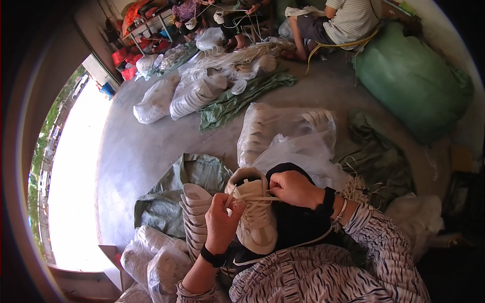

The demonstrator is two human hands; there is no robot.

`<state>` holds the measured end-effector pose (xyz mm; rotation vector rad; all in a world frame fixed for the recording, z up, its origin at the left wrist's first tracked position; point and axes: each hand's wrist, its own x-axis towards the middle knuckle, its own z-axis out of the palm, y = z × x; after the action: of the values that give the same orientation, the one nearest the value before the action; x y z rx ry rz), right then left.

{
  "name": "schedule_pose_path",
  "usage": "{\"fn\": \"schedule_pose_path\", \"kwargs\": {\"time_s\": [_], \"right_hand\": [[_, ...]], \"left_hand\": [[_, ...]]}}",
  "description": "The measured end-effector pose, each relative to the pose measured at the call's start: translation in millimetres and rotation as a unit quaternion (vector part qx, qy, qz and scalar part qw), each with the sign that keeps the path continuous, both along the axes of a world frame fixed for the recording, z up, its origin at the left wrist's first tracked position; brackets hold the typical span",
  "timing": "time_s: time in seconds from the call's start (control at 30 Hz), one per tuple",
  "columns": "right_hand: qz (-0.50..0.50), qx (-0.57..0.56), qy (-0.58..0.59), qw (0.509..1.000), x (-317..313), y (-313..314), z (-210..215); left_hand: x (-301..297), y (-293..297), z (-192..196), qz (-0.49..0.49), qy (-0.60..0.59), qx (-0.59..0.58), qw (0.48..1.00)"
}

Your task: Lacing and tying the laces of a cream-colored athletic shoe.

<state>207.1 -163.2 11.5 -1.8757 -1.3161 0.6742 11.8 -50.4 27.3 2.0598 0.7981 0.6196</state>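
A beige shoe upper (256, 230) lies on the black cloth over my lap, its toe toward me and its dark-lined opening away from me. Pale flat shoelaces (252, 203) cross its front. At its left side my left hand (226, 219) is closed, thumb and fingers pinching a lace. On the right, my right hand (295, 188) pinches another stretch of lace, drawn out sideways from the eyelets. The exact lace ends are partly hidden by my fingers. Just left of the upper stands a nested stack of similar beige uppers (194, 217).
Clear plastic bags of uppers (288, 134) lie ahead, with more bags (161, 260) at lower left. A bundle of loose laces (356, 187) is by my right arm. A big green sack (411, 81) stands far right. Other people (348, 22) sit at the back.
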Motion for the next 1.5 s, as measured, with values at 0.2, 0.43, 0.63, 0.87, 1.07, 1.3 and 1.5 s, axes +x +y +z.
{"fn": "schedule_pose_path", "kwargs": {"time_s": [0.2, 0.43, 0.63, 0.87, 1.07, 1.3, 1.5], "right_hand": [[0.004, 0.000, -0.048, 0.999, -5.1, 5.0, 0.1], [0.072, 0.024, -0.190, 0.979, 1.0, 9.7, 0.3], [0.032, 0.071, -0.147, 0.986, -6.7, 4.1, -3.0], [-0.035, 0.116, -0.070, 0.990, -7.5, -3.2, -6.2], [0.016, 0.068, -0.144, 0.987, -5.7, -5.7, -10.9], [0.046, 0.035, -0.171, 0.984, -7.5, 1.3, -2.3], [0.052, -0.033, -0.107, 0.992, 0.2, 10.2, -6.9]], "left_hand": [[-13.5, 5.5, -13.8, 0.001, -0.022, -0.073, 0.997], [-66.2, 56.0, -3.7, 0.062, -0.101, -0.178, 0.977], [-106.3, 83.0, -5.7, 0.198, -0.225, -0.202, 0.932], [-108.9, 96.3, 4.5, 0.241, -0.277, -0.270, 0.890], [-56.2, 54.1, -15.5, 0.087, -0.147, -0.231, 0.958], [-15.8, 26.8, -30.0, -0.026, -0.045, -0.087, 0.995], [-10.5, 24.6, -29.0, -0.059, -0.043, -0.180, 0.981]]}}
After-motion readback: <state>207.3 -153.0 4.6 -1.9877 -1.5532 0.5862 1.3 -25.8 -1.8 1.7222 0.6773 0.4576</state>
